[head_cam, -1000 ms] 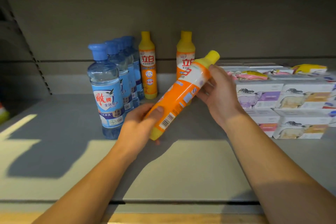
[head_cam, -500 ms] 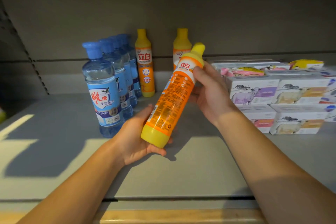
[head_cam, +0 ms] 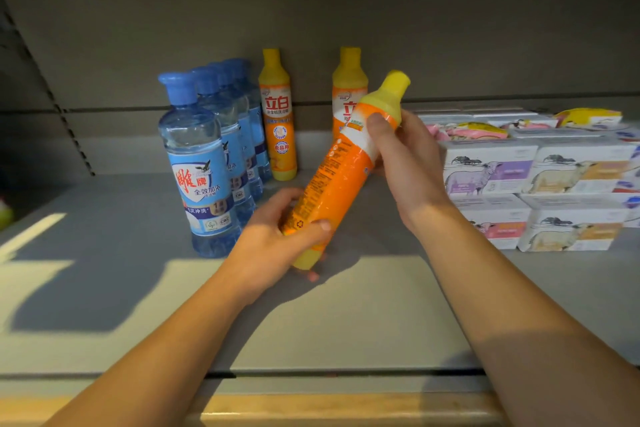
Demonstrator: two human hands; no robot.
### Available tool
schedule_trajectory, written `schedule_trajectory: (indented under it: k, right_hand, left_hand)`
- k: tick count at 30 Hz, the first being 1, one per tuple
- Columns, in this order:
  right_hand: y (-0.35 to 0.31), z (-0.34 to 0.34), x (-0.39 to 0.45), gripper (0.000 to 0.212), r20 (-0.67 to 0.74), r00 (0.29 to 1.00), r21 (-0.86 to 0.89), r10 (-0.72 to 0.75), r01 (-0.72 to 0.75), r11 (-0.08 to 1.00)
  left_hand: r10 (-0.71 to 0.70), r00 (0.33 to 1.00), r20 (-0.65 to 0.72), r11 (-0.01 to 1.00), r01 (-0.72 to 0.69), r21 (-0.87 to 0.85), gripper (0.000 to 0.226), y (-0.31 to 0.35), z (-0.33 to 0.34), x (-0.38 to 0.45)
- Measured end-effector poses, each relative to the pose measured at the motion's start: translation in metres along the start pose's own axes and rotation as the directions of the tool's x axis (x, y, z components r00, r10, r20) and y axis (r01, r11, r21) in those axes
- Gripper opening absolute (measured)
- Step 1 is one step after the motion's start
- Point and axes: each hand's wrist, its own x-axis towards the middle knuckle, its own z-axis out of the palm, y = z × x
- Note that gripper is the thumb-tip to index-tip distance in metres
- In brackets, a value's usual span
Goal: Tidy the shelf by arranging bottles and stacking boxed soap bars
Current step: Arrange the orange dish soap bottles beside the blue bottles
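Your left hand (head_cam: 277, 246) curls its grip round the base of the orange bottle (head_cam: 341, 173), while your right hand (head_cam: 405, 163) pinches it just under the yellow cap. It hangs tilted at the centre of the frame, above the shelf (head_cam: 104, 288), cap toward the upper right. Half a second ago it was steeper and its printed front faced you; now it leans further and shows the small print, so it is not yet lined up. Two matching orange bottles (head_cam: 278, 121) stand behind, blue bottles (head_cam: 201, 166) to the left, soap boxes (head_cam: 491, 170) stacked at right.
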Motion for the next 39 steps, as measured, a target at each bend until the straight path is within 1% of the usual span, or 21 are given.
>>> schedule_trajectory:
  k: [1, 2, 3, 4, 5, 7, 9, 11, 14, 16, 17, 20, 25, 27, 29, 31, 33, 34, 35, 37, 39]
  right_hand:
    - [-0.001, -0.001, 0.001, 0.041, 0.033, 0.999, 0.05, 0.034, -0.035, 0.998]
    - [-0.002, -0.002, 0.002, 0.036, 0.074, 0.995, 0.128, 0.071, -0.08, 0.989]
    - [-0.003, -0.003, 0.003, 0.031, 0.123, 0.987, 0.215, 0.104, -0.128, 0.968]
    - [-0.004, -0.003, 0.003, 0.03, 0.176, 0.977, 0.285, 0.124, -0.171, 0.943]
    - [-0.005, -0.002, 0.002, 0.031, 0.228, 0.964, 0.331, 0.136, -0.207, 0.921]
    - [-0.006, -0.001, 0.0, 0.035, 0.303, 0.942, 0.371, 0.142, -0.254, 0.893]
    - [-0.004, 0.0, -0.001, 0.034, 0.323, 0.936, 0.366, 0.138, -0.258, 0.894]
    - [-0.002, 0.0, -0.001, 0.031, 0.294, 0.943, 0.314, 0.153, -0.247, 0.917]
    - [0.001, 0.002, -0.002, 0.028, 0.259, 0.933, 0.191, 0.25, -0.303, 0.934]
    - [0.004, 0.004, -0.005, 0.032, 0.263, 0.91, 0.099, 0.321, -0.357, 0.929]
    - [0.005, 0.006, -0.006, 0.034, 0.27, 0.897, 0.063, 0.349, -0.378, 0.924]
    - [0.006, 0.011, -0.01, 0.036, 0.294, 0.865, -0.002, 0.407, -0.425, 0.905]
    - [0.006, 0.012, -0.012, 0.036, 0.31, 0.842, -0.061, 0.442, -0.447, 0.893]
    - [0.004, 0.011, -0.012, 0.035, 0.298, 0.853, -0.057, 0.428, -0.432, 0.9]
    - [0.001, 0.011, -0.012, 0.033, 0.266, 0.891, -0.023, 0.367, -0.374, 0.927]
    - [-0.004, 0.01, -0.012, 0.036, 0.226, 0.945, -0.006, 0.235, -0.24, 0.971]
    - [-0.01, 0.008, -0.011, 0.049, 0.193, 0.978, 0.011, 0.077, -0.081, 0.997]
    - [-0.013, 0.006, -0.011, 0.053, 0.184, 0.983, 0.039, 0.005, -0.013, 0.999]
    - [-0.016, 0.004, -0.011, 0.053, 0.184, 0.981, 0.068, -0.06, 0.048, 0.997]
    - [-0.019, 0.002, -0.012, 0.048, 0.204, 0.967, 0.091, -0.154, 0.138, 0.986]
    - [-0.018, 0.002, -0.011, 0.048, 0.238, 0.953, 0.107, -0.188, 0.167, 0.98]
  left_hand:
    - [-0.096, 0.991, 0.096, 0.98, 0.111, -0.168, 0.05, 0.001, -0.003, -0.001]
    - [-0.183, 0.959, 0.215, 0.916, 0.246, -0.317, 0.056, 0.003, -0.004, -0.002]
    - [-0.241, 0.91, 0.337, 0.834, 0.372, -0.407, 0.064, 0.006, -0.006, -0.003]
    - [-0.261, 0.859, 0.44, 0.768, 0.461, -0.444, 0.068, 0.007, -0.007, -0.003]
    - [-0.25, 0.818, 0.517, 0.727, 0.512, -0.458, 0.068, 0.009, -0.009, -0.003]
    - [-0.208, 0.775, 0.596, 0.684, 0.551, -0.479, 0.072, 0.009, -0.012, -0.002]
    - [-0.21, 0.772, 0.599, 0.682, 0.555, -0.476, 0.084, 0.009, -0.013, -0.001]
    - [-0.247, 0.787, 0.565, 0.696, 0.55, -0.461, 0.092, 0.009, -0.011, -0.002]
    - [-0.224, 0.832, 0.507, 0.737, 0.485, -0.47, 0.078, 0.008, -0.004, -0.004]
    - [-0.228, 0.858, 0.46, 0.753, 0.454, -0.475, 0.078, 0.006, -0.002, -0.004]
    - [-0.23, 0.858, 0.46, 0.751, 0.457, -0.476, 0.079, 0.005, -0.002, -0.004]
    - [-0.206, 0.822, 0.531, 0.727, 0.492, -0.479, 0.073, 0.005, -0.006, -0.005]
    - [-0.135, 0.737, 0.662, 0.771, 0.498, -0.398, 0.06, 0.0, -0.013, -0.003]
    - [-0.146, 0.741, 0.656, 0.778, 0.495, -0.386, 0.063, -0.001, -0.013, -0.002]
    - [-0.158, 0.759, 0.632, 0.779, 0.489, -0.393, 0.068, -0.001, -0.013, -0.002]
    - [-0.148, 0.786, 0.601, 0.787, 0.462, -0.409, 0.079, 0.0, -0.012, -0.001]
    - [-0.16, 0.851, 0.5, 0.853, 0.375, -0.364, 0.094, -0.001, -0.011, -0.001]
    - [-0.154, 0.891, 0.428, 0.896, 0.308, -0.321, 0.091, -0.001, -0.01, -0.001]
    - [-0.124, 0.927, 0.354, 0.932, 0.232, -0.28, 0.078, -0.002, -0.009, 0.001]
    - [-0.043, 0.974, 0.224, 0.975, 0.09, -0.202, 0.05, 0.0, -0.005, 0.002]
    - [0.022, 0.992, 0.127, 0.992, -0.005, -0.128, 0.049, -0.001, -0.005, 0.004]
